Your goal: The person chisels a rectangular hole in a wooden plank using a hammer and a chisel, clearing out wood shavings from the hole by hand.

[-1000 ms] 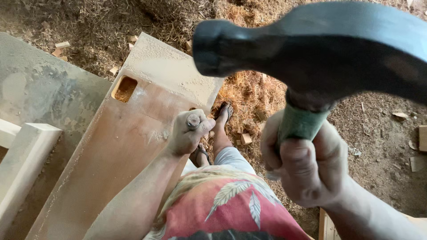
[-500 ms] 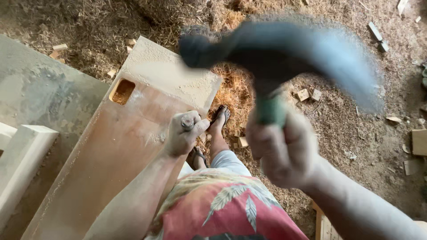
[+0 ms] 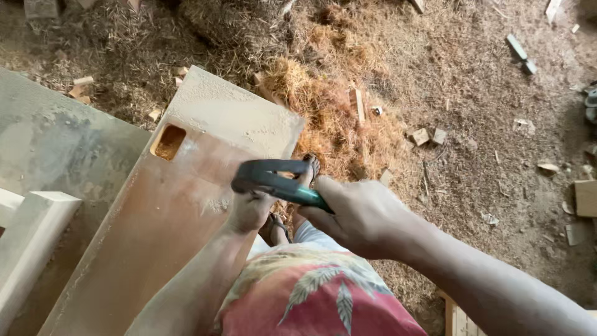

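The fingers (image 3: 348,208) of the right hand (image 3: 364,218) are wrapping tight around the green handle of a claw hammer (image 3: 273,179), gripping it just below the head. The dark steel head is lying nearly level, its long side stretching out to the left of the right hand and sitting directly above the left hand (image 3: 249,210). The left hand is clenching into a loose fist with its knuckles up; whether it is pinching anything inside the fist cannot be told, since the hammer head is covering the fingertips. That fist is resting on the near right edge of a long wooden plank (image 3: 168,230), which is the landmark here.

The plank is running diagonally from the lower left up toward the middle top, its near part reddish brown and its far end pale with dust. A rectangular mortise hole (image 3: 168,141) is showing near the plank's far left edge, well above the left hand. To the left of the plank a grey slab (image 3: 50,143) is lying flat, and a pale squared timber (image 3: 31,242) is leaning across the slab's lower part. Beyond the plank's far end, and to its right, the floor (image 3: 485,155) is carrying sawdust, orange shavings (image 3: 329,112) and small wood offcuts (image 3: 429,135). Just right of the plank's near edge a sandalled foot (image 3: 278,227) is peeking out beneath the hands, and below it the person's red leaf-patterned shirt (image 3: 311,298) is filling the bottom of the view.
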